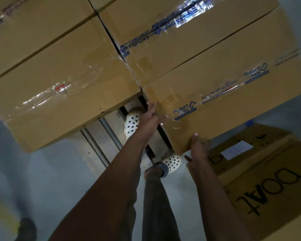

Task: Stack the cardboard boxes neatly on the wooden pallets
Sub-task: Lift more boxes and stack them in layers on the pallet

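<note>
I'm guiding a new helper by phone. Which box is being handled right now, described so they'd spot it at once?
Find the wooden pallet loaded with boxes. The handled brown cardboard box is at the load's near right corner, with the left hand on its left edge and the right hand at its near corner. Unlike the plain-taped box to its left, its clear tape carries blue lettering.

The left hand [150,115] lies straight-fingered along a taped cardboard box's [224,101] edge. The right hand [196,150] presses flat against its near corner. A wooden pallet [108,136] shows below the left hand.
</note>
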### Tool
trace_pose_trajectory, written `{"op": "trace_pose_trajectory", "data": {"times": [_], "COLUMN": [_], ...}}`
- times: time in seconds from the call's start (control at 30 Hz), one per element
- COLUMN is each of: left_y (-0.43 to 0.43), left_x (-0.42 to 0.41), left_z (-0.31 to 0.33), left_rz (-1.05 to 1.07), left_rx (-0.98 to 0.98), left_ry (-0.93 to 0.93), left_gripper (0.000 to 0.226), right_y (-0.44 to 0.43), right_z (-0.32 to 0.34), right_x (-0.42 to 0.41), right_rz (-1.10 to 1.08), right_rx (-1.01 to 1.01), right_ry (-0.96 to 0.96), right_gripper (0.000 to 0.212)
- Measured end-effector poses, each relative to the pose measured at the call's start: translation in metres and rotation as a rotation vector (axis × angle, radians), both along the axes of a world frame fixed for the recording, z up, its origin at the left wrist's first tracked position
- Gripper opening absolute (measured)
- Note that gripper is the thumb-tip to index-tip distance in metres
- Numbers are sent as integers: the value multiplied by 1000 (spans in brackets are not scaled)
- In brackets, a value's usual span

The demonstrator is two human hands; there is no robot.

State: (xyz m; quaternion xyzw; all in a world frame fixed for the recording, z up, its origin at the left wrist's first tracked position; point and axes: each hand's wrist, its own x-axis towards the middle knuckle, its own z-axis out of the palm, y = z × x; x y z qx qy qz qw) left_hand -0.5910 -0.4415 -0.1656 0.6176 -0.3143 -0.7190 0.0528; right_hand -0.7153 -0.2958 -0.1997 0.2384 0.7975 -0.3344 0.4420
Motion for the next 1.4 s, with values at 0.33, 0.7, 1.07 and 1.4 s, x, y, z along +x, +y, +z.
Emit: {"op": "trace_pose_trajectory", "data": {"times": [0.33, 0.7, 1.07, 1.4], "left_y": [11, 6, -52, -66], "left_x": [1, -7, -20, -24], "left_z": [-2, 9, -1, 0], "left_rz": [-884, -1016, -1088, -1183], "left_rx": [-340, -437, -743, -782], "left_ry": [-539, -766, -715, -730], "left_gripper": [68, 67, 73, 60], "right_y": [4, -5, -41, -19], "right_z": [-1, 14, 29, 30], "right_x": [3, 19, 20, 20], "right_rz": [174, 300, 338, 411], "right_rx": [40, 166, 228, 118], "right_ry": [99, 44, 191, 98], "right_gripper": [73, 99, 102, 106]}}
